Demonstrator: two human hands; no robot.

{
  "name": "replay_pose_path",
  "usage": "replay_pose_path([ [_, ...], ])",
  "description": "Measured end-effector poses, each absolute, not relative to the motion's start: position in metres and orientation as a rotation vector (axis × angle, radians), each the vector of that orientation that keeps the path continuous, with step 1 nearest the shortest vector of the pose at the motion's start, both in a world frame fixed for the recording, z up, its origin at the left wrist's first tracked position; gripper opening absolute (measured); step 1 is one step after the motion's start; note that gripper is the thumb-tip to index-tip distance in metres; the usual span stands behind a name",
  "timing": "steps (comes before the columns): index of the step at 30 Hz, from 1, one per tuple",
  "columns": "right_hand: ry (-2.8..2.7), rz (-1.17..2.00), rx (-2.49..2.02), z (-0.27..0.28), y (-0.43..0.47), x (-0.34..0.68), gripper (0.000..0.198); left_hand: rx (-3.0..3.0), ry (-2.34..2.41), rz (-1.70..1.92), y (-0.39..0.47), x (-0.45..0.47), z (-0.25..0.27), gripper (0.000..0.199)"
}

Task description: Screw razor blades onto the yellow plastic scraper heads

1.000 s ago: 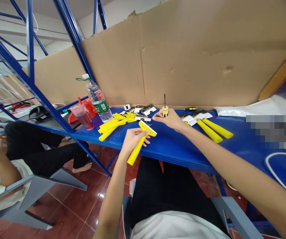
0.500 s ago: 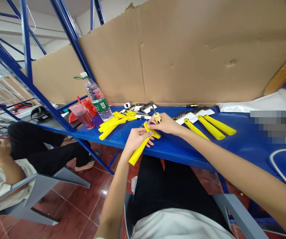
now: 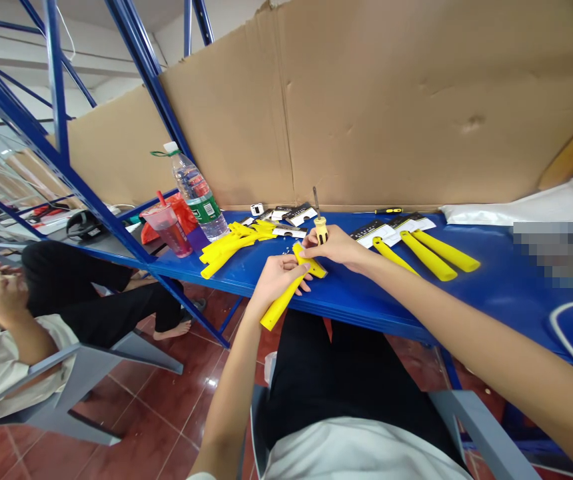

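Note:
My left hand (image 3: 277, 277) is closed around a yellow T-shaped scraper (image 3: 280, 307), its handle slanting down toward my lap and its wide head over the table's front edge. In my right hand (image 3: 339, 247) is a screwdriver (image 3: 321, 231) with a pale yellow handle, its metal shaft pointing up and away from the scraper. The thumb and fingertips of that hand also touch the scraper's head; whether they pinch a small part there, I cannot tell. Tiny white bits (image 3: 286, 249) lie on the table just beyond my left hand.
On the blue table (image 3: 496, 300) are a pile of yellow pieces (image 3: 226, 252), several yellow handles (image 3: 429, 257), black-and-white cards (image 3: 374, 233), a water bottle (image 3: 201, 200) and a red cup (image 3: 170, 230). Cardboard (image 3: 391, 100) stands behind. A seated person (image 3: 1, 293) is at left.
The screwdriver has turned more upright, its shaft now rising clear of my right hand. My left hand keeps its hold on the scraper, and the view has shifted slightly.

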State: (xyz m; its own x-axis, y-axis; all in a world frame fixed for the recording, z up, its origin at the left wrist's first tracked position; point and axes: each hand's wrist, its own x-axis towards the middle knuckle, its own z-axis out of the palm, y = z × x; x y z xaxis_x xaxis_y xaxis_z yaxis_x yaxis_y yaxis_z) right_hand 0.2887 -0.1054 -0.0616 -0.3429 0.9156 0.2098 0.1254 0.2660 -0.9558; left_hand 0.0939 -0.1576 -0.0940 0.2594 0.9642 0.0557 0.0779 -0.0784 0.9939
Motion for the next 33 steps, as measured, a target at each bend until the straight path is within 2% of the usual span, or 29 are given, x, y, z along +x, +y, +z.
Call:
replay_pose_path([
  [12,-1.44,1.488,-0.869,-0.069,-0.098,0.288,0.056,1.396,1.023,1.036,-0.161,0.093,-0.091,0.034],
  [21,-1.614,1.008,-1.083,-0.096,-0.075,0.296,0.056,1.309,1.072,1.268,-0.158,0.065,-0.079,0.035],
  [23,-1.713,0.966,-1.091,-0.1,-0.076,0.296,0.048,1.323,1.106,1.303,-0.158,0.051,-0.075,0.037],
  [27,-1.912,0.915,-1.07,-0.101,-0.079,0.289,0.017,1.361,1.158,1.373,-0.16,0.025,-0.07,0.039],
  [33,-2.069,0.762,-1.118,-0.1,-0.081,0.284,0.009,1.36,1.192,1.403,-0.161,0.018,-0.068,0.038],
])
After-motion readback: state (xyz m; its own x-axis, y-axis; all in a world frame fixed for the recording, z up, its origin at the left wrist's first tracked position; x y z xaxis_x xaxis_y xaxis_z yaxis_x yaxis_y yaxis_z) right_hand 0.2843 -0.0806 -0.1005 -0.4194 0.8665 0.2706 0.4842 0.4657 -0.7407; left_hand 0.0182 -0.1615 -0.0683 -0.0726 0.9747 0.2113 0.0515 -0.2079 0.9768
